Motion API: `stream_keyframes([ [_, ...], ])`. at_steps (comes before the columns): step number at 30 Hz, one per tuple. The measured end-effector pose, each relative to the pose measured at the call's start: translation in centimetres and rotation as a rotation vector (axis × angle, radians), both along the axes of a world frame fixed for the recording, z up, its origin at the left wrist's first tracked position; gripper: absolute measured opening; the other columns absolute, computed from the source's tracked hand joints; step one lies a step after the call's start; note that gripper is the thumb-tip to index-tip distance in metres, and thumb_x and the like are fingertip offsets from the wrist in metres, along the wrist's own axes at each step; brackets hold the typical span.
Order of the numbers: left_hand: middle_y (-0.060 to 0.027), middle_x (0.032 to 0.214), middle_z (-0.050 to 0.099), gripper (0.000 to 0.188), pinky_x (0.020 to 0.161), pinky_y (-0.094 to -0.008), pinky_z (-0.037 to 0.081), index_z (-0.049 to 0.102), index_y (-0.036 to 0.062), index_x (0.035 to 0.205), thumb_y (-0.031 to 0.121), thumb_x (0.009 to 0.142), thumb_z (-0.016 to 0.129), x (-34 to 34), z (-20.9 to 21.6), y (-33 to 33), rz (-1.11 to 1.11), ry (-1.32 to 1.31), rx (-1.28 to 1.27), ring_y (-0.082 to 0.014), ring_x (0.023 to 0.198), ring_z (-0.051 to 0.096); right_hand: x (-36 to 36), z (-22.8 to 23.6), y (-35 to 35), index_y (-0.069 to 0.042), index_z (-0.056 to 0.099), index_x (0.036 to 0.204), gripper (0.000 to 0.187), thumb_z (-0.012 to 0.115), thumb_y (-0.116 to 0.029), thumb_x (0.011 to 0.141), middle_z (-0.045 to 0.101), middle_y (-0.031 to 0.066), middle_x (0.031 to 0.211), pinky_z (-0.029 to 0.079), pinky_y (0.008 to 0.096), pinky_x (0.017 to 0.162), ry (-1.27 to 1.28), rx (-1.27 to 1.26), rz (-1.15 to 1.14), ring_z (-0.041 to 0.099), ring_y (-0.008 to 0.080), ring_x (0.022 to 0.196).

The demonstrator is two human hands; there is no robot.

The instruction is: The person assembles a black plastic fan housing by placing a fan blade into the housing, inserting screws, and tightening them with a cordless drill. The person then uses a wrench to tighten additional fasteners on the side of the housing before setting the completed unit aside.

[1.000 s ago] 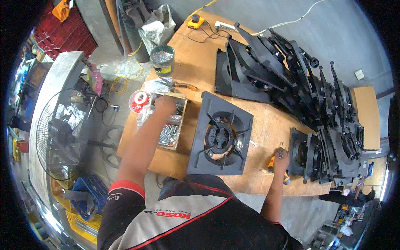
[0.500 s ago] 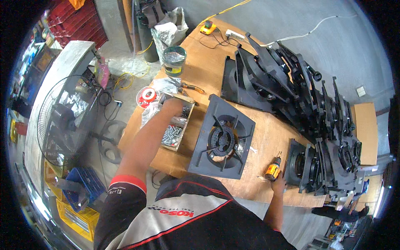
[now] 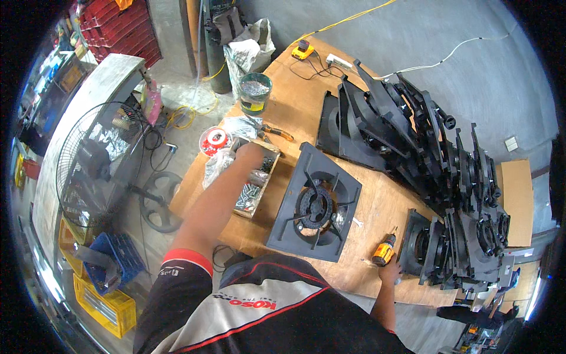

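Observation:
My left hand point(image 3: 250, 154) reaches into the far part of a wooden box point(image 3: 266, 184) of fasteners, and its fingertips are hidden inside. Silver screws point(image 3: 248, 195) fill the near compartment; dark small parts lie beside the hand. At the right, my right hand point(image 3: 390, 272) is closed around the rear of an orange-and-black cordless drill point(image 3: 384, 250), whose bit points away from me. Between my hands a dark single-burner gas stove top point(image 3: 283, 221) lies on the wooden table point(image 3: 371, 197), with its round burner point(image 3: 314, 207) and pan-support arms facing up.
Many black stove tops point(image 3: 377, 127) lean in stacks along the table's right side. Pliers point(image 3: 277, 133), a red-and-white round tub point(image 3: 214, 140) and a bucket point(image 3: 254, 94) stand beyond the box. A yellow charger point(image 3: 302, 52) sits at the far edge. A fan point(image 3: 94, 159) stands at left.
The whole view has shifted slightly, lowering the table in the picture. My left hand stays in the box, and my right hand remains at the drill.

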State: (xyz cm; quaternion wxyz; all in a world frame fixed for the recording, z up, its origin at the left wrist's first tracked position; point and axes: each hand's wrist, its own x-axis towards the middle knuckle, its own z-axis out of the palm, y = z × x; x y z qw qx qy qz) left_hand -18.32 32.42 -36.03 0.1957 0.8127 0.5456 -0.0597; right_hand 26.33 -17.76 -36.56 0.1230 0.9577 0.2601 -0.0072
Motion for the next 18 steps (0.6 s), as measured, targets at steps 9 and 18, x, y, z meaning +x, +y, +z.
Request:
stream_keyframes([
  [9, -0.0156, 0.114, 0.07, 0.025, 0.087, -0.0411, 0.056, 0.074, 0.0068, 0.103, 0.017, 0.087, 0.058, 1.8, 1.8, -1.7, 0.074, 0.072, -0.055, -0.0303, 0.106, 0.068, -1.0, 0.7, 0.7, -0.02, 0.033, 0.147, 0.085, 0.075, -0.021, 0.073, 0.051, 0.0173, 0.132, 0.031, 0.066, 0.104, 0.035, 0.005, -0.029, 0.046, 0.0428, 0.125],
  [18, -0.0154, 0.111, 0.071, 0.025, 0.086, -0.0398, 0.056, 0.075, 0.0062, 0.103, 0.017, 0.088, 0.058, 2.5, 0.7, -1.6, 0.184, 0.03, -0.022, -0.0291, 0.104, 0.069, -0.3, -0.5, -0.2, -0.019, 0.035, 0.146, 0.086, 0.077, -0.025, 0.071, 0.051, 0.0176, 0.132, 0.035, 0.0665, 0.1, 0.008, 0.085, -0.007, 0.044, 0.0439, 0.125],
])
